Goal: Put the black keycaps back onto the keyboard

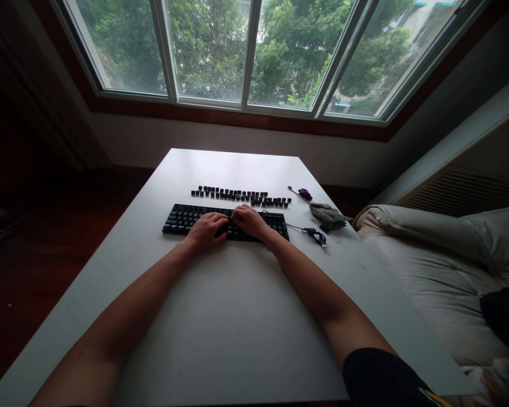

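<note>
A black keyboard point(182, 217) lies across the middle of the white table point(220, 316). Both my hands rest on its central part, close together. My left hand point(207, 229) lies palm down with the fingers curled towards the keys. My right hand point(249, 220) is bunched, its fingertips pressed together on a key near the keyboard's middle; whatever it pinches is too small to make out. Behind the keyboard, loose black keycaps point(237, 195) are laid out in two rows.
To the right of the keyboard are a coiled black cable point(316, 233), a grey cloth point(328, 215) and a purple-tipped tool point(304, 194). A bed with pale bedding point(441, 271) adjoins the table's right edge. Windows fill the far wall; dark floor lies left.
</note>
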A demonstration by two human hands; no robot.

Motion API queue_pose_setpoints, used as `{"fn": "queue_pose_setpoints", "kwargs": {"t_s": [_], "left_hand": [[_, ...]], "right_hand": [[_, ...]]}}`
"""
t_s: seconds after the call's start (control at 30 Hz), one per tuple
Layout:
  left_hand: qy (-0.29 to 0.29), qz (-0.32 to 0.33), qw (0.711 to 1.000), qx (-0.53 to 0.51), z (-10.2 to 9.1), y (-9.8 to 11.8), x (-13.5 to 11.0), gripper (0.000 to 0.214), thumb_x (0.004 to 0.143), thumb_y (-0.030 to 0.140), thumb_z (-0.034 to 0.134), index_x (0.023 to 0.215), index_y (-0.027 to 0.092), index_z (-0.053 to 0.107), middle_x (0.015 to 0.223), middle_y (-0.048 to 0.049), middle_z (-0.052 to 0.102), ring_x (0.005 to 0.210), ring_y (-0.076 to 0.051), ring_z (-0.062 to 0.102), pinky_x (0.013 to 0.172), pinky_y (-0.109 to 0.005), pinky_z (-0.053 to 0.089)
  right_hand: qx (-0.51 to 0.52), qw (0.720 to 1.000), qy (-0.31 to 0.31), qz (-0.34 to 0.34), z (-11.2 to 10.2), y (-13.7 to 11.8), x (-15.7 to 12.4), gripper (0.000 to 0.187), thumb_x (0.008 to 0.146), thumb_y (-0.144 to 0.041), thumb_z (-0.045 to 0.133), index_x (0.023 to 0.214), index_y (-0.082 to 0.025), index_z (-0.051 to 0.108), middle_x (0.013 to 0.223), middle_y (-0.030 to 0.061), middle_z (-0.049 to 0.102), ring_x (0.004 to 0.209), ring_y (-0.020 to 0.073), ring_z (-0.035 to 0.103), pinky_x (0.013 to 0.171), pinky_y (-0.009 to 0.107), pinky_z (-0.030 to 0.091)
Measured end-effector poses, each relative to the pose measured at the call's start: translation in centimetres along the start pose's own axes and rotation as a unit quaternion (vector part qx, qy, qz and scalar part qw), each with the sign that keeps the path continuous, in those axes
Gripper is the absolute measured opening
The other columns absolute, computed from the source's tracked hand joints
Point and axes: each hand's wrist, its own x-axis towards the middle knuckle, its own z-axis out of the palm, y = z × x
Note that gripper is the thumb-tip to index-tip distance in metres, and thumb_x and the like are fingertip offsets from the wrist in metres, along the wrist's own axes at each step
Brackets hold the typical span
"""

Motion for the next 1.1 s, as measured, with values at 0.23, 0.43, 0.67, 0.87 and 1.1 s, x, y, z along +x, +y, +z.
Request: {"fn": "queue_pose_setpoints", "kwargs": {"t_s": [0.23, 0.43, 0.67, 0.87, 1.1], "left_hand": [[0.003, -0.002, 1.0, -0.004, -0.1, 0.4, 0.1, 0.037, 0.089, 0.033, 0.061, 0.124, 0.024, 0.064, 0.129, -0.0091, 0.064, 0.123, -0.03, 0.057, 0.107, -0.049, 0.045], [0.005, 0.002, 1.0, 0.006, 0.0, 0.4, 0.0, 0.036, 0.089, 0.034, 0.061, 0.124, 0.024, 0.064, 0.129, -0.0093, 0.064, 0.123, -0.03, 0.057, 0.108, -0.049, 0.046], [0.006, 0.006, 1.0, 0.007, -0.1, 0.5, 0.0, 0.036, 0.091, 0.035, 0.061, 0.125, 0.024, 0.063, 0.133, -0.0093, 0.063, 0.125, -0.029, 0.056, 0.109, -0.049, 0.045], [-0.001, 0.006, 1.0, 0.008, 0.0, 0.5, 0.0, 0.038, 0.092, 0.036, 0.06, 0.128, 0.024, 0.062, 0.135, -0.0095, 0.062, 0.127, -0.03, 0.055, 0.11, -0.05, 0.044], [-0.009, 0.03, 0.999, 0.019, 0.3, 0.5, -0.1, 0.046, 0.092, 0.035, 0.06, 0.135, 0.022, 0.058, 0.145, -0.0095, 0.057, 0.136, -0.03, 0.049, 0.117, -0.051, 0.038]], "right_hand": [[-0.073, 0.996, -0.044, -0.041, -0.7, -1.6, -1.1, 0.015, 0.09, -0.017, 0.061, 0.099, -0.022, 0.073, 0.105, 0.009, 0.071, 0.109, 0.0255, 0.057, 0.097, 0.038, 0.048], [-0.07, 0.997, -0.029, -0.006, -0.2, -1.4, -1.1, 0.023, 0.086, -0.008, 0.06, 0.097, -0.021, 0.074, 0.104, 0.0078, 0.072, 0.105, 0.0248, 0.06, 0.097, 0.037, 0.048], [-0.075, 0.987, 0.094, 0.111, -1.9, 2.4, -0.5, 0.02, 0.088, -0.012, 0.059, 0.095, -0.023, 0.074, 0.1, 0.0056, 0.072, 0.097, 0.0232, 0.062, 0.089, 0.036, 0.049], [-0.159, 0.954, 0.07, 0.246, -3.8, 7.7, 0.0, 0.015, 0.084, -0.015, 0.069, 0.096, -0.022, 0.071, 0.096, 0.0088, 0.068, 0.097, 0.0261, 0.057, 0.086, 0.038, 0.048], [-0.216, 0.953, -0.027, 0.21, -4.0, 8.0, 1.6, 0.013, 0.086, -0.023, 0.072, 0.098, -0.022, 0.069, 0.102, 0.0117, 0.066, 0.102, 0.0281, 0.053, 0.085, 0.038, 0.047]]}}
